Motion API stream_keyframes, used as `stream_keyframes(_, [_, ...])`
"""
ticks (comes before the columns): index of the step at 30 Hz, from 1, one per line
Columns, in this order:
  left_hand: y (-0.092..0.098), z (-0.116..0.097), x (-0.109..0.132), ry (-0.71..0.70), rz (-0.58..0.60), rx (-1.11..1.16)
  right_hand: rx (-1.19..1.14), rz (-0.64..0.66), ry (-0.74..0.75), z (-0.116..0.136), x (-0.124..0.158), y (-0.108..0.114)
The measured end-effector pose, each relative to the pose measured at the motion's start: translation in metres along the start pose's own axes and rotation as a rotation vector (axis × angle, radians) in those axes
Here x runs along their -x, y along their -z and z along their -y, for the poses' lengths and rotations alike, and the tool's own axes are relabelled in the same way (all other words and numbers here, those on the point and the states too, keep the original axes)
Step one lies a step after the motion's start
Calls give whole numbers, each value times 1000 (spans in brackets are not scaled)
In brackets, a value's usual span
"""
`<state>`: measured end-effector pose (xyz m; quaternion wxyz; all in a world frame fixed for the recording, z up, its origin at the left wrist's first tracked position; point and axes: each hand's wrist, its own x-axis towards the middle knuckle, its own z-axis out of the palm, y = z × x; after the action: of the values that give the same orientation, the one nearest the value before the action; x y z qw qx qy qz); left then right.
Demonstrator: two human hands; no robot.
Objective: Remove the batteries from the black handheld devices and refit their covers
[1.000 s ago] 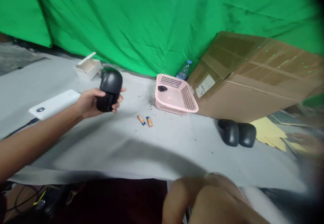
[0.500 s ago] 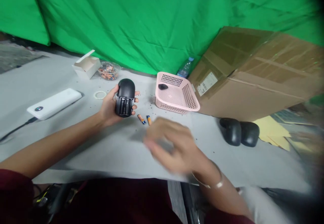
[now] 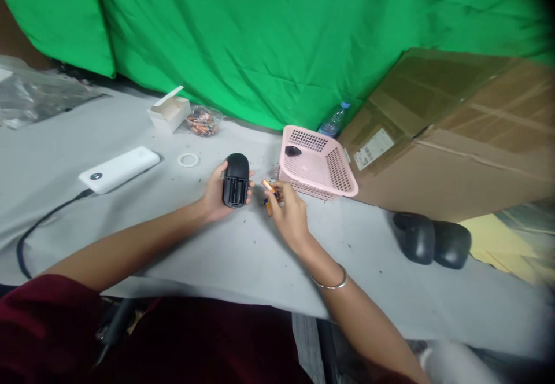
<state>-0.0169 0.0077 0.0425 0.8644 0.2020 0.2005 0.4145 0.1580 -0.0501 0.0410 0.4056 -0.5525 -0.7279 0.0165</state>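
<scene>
Left hand (image 3: 214,196) wraps its fingers around a smooth, rounded black mouse (image 3: 236,180), held underside up just above the middle of the matt grey worktop (image 3: 217,257), its ribbed battery bay uncovered. Right hand (image 3: 289,216), just to the right, pinches a slim cylindrical orange battery (image 3: 269,185) in its fingertips. Farther right stands a perforated pink plastic basket (image 3: 336,169); a glossy white power bank (image 3: 119,169) lies to the left.

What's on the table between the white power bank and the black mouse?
A small white ring lies there, touching neither the power bank nor the mouse; the head view shows it.
</scene>
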Motion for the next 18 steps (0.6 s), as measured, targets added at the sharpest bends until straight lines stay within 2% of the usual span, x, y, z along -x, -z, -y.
stream_keyframes(2, [0,8,0,41,-38,-15,-110,-118,107,5,4,-3])
stream_keyframes(3, [-1,13,0,60,-61,-14,-135,-131,164,8,7,-6])
stream_keyframes(7, [-8,24,3,90,-139,18,-155,-47,325,18,20,-18])
stream_keyframes(15, [-3,22,2,94,-164,19,-71,51,336,24,29,-20])
stream_keyframes(18, [-2,24,1,86,-159,8,-59,43,321,25,30,-22])
